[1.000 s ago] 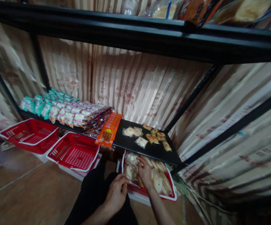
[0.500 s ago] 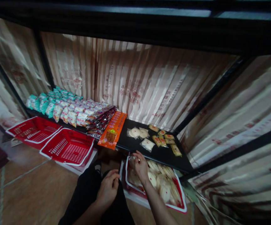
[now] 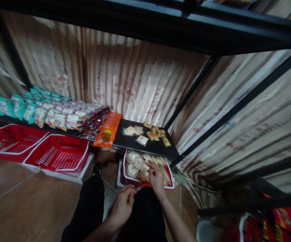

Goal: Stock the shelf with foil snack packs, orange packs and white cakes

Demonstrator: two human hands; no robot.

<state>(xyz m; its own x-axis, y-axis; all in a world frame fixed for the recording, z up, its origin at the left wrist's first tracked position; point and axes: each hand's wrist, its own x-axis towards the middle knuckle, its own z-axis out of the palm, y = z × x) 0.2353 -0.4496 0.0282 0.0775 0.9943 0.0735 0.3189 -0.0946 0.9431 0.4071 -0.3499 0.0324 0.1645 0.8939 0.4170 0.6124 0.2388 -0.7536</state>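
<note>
My right hand point(image 3: 157, 178) hovers over a red basket with a white rim point(image 3: 172, 187), its fingers loosely bent and apart, holding nothing I can see. Inside lie clear packets of round pale flat cakes point(image 3: 136, 162), several marked with a red dot. My left hand point(image 3: 122, 205) is by my knees, fingers half curled with the thumb apart, and looks bare. Just beyond the basket, the low black shelf point(image 3: 127, 142) bears a few white flat cake packets point(image 3: 142, 140) and several small yellow packets point(image 3: 155, 135).
An orange bag point(image 3: 108, 131) lies on the shelf, left of the small packets. Farther left are rows of white snack bags point(image 3: 59, 119) and teal bags point(image 3: 19, 107). Red baskets point(image 3: 57, 153) stand below. A black upper shelf point(image 3: 110, 27) hangs overhead; red packets point(image 3: 286, 222) lie lower right.
The view has turned right, so the shelf has shifted left and red packets show at lower right. My right hand stays over the basket, now nearer its right half; my left hand remains near my knees.
</note>
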